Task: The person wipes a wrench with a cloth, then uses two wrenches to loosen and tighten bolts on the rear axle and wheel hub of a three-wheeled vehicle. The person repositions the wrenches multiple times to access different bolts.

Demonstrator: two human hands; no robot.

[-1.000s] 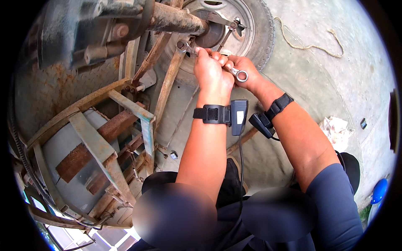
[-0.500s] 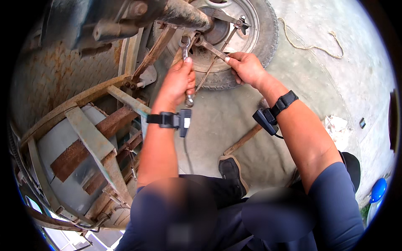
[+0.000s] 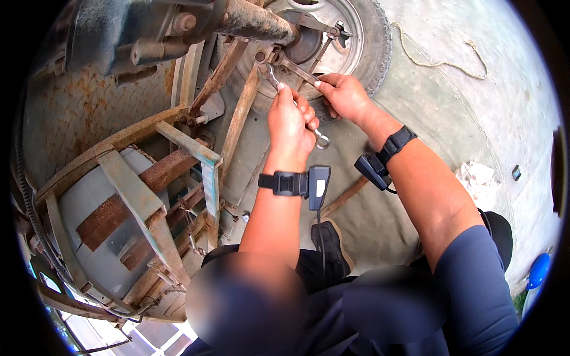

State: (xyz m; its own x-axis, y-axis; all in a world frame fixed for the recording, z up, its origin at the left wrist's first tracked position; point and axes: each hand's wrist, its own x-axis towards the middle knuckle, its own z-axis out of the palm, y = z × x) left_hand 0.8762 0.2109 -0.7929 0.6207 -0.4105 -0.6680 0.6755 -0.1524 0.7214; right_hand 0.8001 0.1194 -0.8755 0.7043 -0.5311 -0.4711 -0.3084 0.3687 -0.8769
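My left hand [image 3: 291, 121] is closed around a combination wrench [image 3: 272, 77]. That wrench's upper end meets the fastener area beside the axle [image 3: 261, 21], and its lower ring end pokes out below my fingers. My right hand [image 3: 346, 98] grips the end of a second wrench [image 3: 300, 72], whose head sits right next to the first one's. Whether each head is fully seated on a nut or bolt is too small to tell. Behind both tools stands a wheel with a worn tire [image 3: 375, 53], a spring-wrapped rod [image 3: 324, 48] crossing its rim.
A rusty metal frame [image 3: 133, 184] fills the left side. A wooden-handled tool [image 3: 346, 197] lies on the floor near my shoe [image 3: 328, 243]. Farther right are a rope [image 3: 442, 64], a white crumpled sheet [image 3: 475, 181] and a blue round object [image 3: 538, 271].
My left hand has moved right, swinging its wrench's lower end rightward toward my right arm. My right hand stays almost in place, still holding its wrench.
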